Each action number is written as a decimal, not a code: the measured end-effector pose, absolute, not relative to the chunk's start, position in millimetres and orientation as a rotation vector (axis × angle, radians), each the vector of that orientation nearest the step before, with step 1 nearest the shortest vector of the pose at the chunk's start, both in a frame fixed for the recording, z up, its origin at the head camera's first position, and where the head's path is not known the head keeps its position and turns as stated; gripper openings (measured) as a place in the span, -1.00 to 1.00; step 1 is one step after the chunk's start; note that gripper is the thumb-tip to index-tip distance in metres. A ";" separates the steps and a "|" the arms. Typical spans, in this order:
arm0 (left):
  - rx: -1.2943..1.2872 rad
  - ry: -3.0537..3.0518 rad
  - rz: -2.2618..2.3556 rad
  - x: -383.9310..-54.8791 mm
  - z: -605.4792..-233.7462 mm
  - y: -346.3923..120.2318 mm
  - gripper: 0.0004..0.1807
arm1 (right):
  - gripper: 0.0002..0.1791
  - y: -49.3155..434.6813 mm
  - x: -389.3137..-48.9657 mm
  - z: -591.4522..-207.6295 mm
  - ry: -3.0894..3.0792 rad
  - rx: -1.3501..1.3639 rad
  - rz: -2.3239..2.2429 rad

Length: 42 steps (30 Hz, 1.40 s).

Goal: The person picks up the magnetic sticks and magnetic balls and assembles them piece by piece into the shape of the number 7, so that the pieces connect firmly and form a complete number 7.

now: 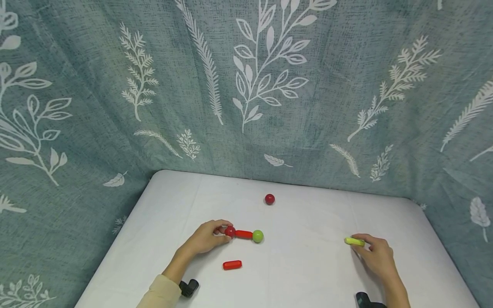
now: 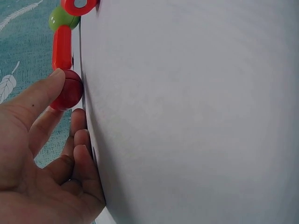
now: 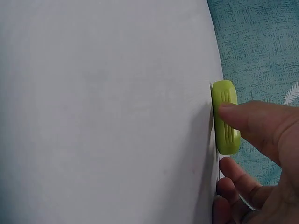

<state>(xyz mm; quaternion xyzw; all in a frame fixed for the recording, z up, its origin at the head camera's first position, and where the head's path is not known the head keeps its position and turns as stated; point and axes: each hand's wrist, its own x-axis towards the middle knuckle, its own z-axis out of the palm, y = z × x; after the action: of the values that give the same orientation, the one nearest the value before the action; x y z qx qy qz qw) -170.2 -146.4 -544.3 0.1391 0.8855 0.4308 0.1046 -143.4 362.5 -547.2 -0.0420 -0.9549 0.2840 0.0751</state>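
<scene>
My left hand (image 1: 209,235) pinches a dark red ball (image 1: 230,231) between thumb and fingers. That ball is in line with a red rod (image 1: 244,234) and a green ball (image 1: 257,236), end to end; the left wrist view shows the ball (image 2: 70,91) under the thumb, touching the red rod (image 2: 62,47). Farther right, my right hand (image 1: 376,256) holds a yellow-green rod (image 1: 354,241) by thumb and fingers. Grooves run along this rod (image 3: 226,116) in the right wrist view, where it is at the white tabletop. Part of the left-hand ball is hidden by fingers.
A loose red rod (image 1: 232,265) lies nearer the front, right of the left forearm. Another dark red ball (image 1: 269,199) sits toward the back of the white table (image 1: 308,214). A teal leaf-patterned cloth (image 1: 215,145) hangs behind the table.
</scene>
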 end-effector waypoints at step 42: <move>0.378 2.599 1.272 -170.4 -544.3 -146.7 -0.64 | -0.62 314.1 -132.2 -508.9 -2.886 -0.070 1.104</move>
<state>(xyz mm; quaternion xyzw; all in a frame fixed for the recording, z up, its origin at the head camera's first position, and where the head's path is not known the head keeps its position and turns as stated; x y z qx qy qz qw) -170.4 -146.7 -544.3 0.1287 0.8851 0.4332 0.1117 -132.2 314.1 -508.9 -0.0227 -0.9334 0.3572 0.0251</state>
